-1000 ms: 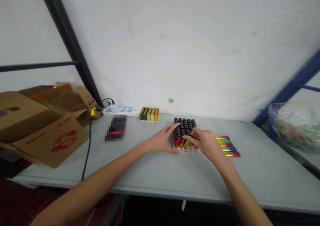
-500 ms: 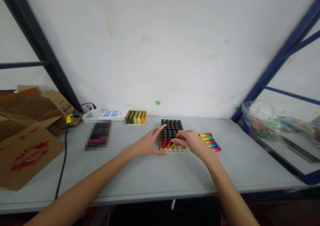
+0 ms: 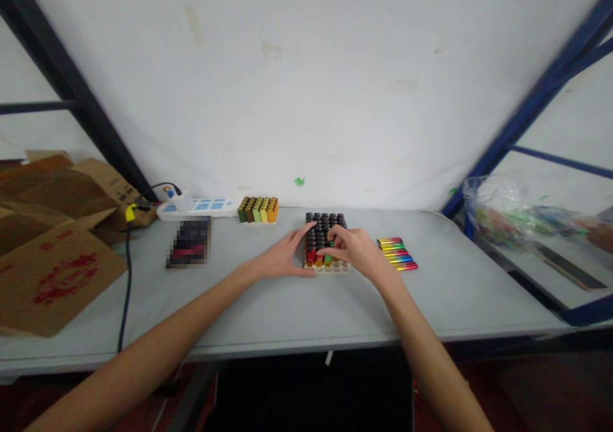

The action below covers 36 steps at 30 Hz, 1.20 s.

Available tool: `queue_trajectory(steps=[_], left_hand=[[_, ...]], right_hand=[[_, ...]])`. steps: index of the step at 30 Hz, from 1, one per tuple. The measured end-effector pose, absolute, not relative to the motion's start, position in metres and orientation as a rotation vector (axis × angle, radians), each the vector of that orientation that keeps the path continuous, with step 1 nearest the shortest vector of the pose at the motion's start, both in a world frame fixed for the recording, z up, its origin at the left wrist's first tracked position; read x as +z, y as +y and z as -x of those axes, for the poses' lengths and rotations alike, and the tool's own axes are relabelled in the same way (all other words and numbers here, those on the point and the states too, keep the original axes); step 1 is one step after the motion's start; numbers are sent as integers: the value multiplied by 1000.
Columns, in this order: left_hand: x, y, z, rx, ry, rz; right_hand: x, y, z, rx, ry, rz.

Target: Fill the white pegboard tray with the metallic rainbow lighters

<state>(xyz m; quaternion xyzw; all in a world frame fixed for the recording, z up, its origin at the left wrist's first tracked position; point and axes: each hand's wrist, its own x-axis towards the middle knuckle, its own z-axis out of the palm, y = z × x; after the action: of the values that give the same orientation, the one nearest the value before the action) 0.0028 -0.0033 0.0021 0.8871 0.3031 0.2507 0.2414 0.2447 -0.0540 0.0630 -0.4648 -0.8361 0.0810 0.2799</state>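
Note:
A pale tray (image 3: 339,268) full of black-topped lighters (image 3: 325,218) stands mid-table, with some bare slots along its near right edge. Around its left side curves my left hand (image 3: 282,256), thumb and fingers spread, touching the tray's edge. My right hand (image 3: 352,247) is over the tray's right part with fingers curled above the front rows; what its fingertips touch is too small to tell. To the right of the tray, several shiny coloured lighters (image 3: 398,258) lie side by side on the table.
A block of green, brown and yellow lighters (image 3: 258,210) stands at the back beside a white power strip (image 3: 211,207). On the left are a pixelated dark item (image 3: 190,242), a black cable (image 3: 125,285) and cardboard boxes (image 3: 67,279). A plastic bag (image 3: 498,212) sits right.
The view has tilted, so the table appears higher. My right hand's fingers have lifted a little off the front row, where a green lighter now shows. My left hand stays beside the tray.

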Motion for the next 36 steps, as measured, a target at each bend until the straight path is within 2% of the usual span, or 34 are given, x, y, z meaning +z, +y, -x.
queue_trajectory(steps=[5, 9, 15, 21, 28, 36], left_hand=[[2, -1, -2, 677, 826, -2435], [4, -2, -2, 640, 855, -2421], [4, -3, -2, 661, 861, -2415], [4, -2, -3, 670, 866, -2403], [4, -3, -2, 671, 868, -2417], [2, -1, -2, 673, 843, -2438]], right_hand=[[89, -61, -277, 282, -2061, 1295], [102, -56, -317, 288, -2186, 1566], [65, -60, -341, 167, -2223, 2185], [42, -79, -333, 141, -2286, 2006], [82, -73, -336, 572, -2370, 1497], [99, -79, -308, 716, -2040, 1192]])
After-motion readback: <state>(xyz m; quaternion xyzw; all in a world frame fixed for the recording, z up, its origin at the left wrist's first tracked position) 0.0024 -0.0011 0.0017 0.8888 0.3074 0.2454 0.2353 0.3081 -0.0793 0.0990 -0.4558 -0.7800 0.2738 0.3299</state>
